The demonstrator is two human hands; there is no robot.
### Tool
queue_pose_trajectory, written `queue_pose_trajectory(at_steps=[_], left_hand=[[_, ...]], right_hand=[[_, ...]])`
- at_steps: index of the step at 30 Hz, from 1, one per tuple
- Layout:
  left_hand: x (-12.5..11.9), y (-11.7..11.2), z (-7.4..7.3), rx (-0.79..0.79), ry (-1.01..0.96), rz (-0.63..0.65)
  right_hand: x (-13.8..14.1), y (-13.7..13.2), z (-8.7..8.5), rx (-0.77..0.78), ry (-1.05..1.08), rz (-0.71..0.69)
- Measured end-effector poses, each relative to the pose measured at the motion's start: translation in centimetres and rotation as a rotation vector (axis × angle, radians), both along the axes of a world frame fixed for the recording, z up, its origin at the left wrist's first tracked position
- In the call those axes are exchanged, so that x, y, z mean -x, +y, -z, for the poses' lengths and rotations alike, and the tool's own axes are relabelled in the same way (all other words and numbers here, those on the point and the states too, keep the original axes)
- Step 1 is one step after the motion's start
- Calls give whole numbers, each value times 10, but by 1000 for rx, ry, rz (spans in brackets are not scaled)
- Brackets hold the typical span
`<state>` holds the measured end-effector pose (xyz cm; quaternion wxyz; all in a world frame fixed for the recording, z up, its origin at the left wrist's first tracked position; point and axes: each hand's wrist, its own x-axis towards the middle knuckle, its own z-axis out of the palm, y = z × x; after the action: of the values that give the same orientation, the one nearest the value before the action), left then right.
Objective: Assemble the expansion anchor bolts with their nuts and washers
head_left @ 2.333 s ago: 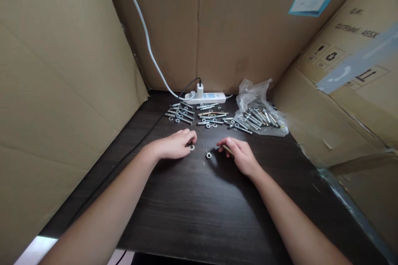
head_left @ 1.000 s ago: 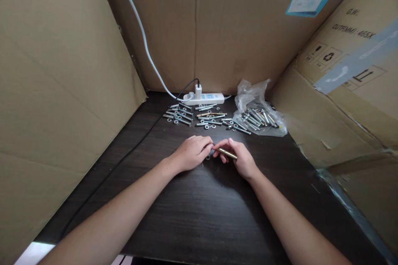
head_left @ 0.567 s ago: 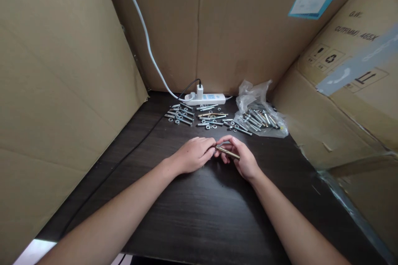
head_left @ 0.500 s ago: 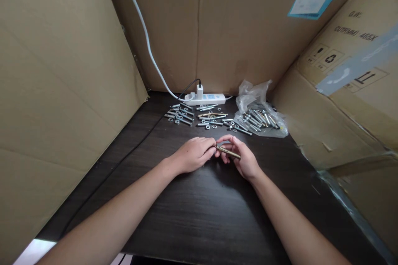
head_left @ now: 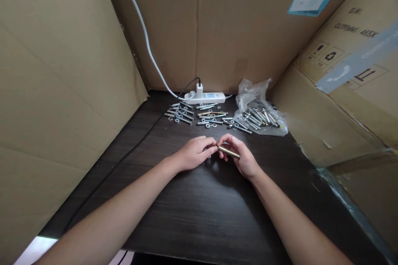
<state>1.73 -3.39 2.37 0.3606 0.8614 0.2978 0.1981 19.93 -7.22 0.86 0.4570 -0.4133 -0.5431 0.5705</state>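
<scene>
A brass-coloured expansion bolt (head_left: 229, 152) lies slantwise across the fingers of my right hand (head_left: 245, 159), which is closed around it over the dark table. My left hand (head_left: 197, 153) pinches the bolt's left end between thumb and fingertips. Whatever small part sits at that end is hidden by the fingers. Just below the left fingers, a small pale ring (head_left: 209, 157) shows, only partly visible. Beyond both hands lie loose silver bolts (head_left: 183, 116) with washers and nuts among them, and more bolts (head_left: 211, 116) in a middle group.
At the back right, a clear plastic bag (head_left: 280, 128) spills several bolts. A white power strip (head_left: 207, 98) with a plugged-in charger (head_left: 199, 90) stands behind the hardware. A black cable (head_left: 124, 156) crosses the table's left side. Cardboard walls (head_left: 168, 29) enclose the table on three sides.
My left fingers have shifted slightly at the bolt's end, uncovering the pale ring below them. The bolt has turned a little in my right hand, which stays nearly in place.
</scene>
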Motion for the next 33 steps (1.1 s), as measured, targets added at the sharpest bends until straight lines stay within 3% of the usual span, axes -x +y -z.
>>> queue_pose_trajectory(at_steps=[6,21,33], left_hand=[[3,1,-4,-156,110,-68],[17,11,-2,-220,334,54],[14,2,-4,-275,394,-38]], right_hand=[[1,0,2,3,30,-18],[-3,4,5,8,-56,67],[-1,3,-1,2,-127,52]])
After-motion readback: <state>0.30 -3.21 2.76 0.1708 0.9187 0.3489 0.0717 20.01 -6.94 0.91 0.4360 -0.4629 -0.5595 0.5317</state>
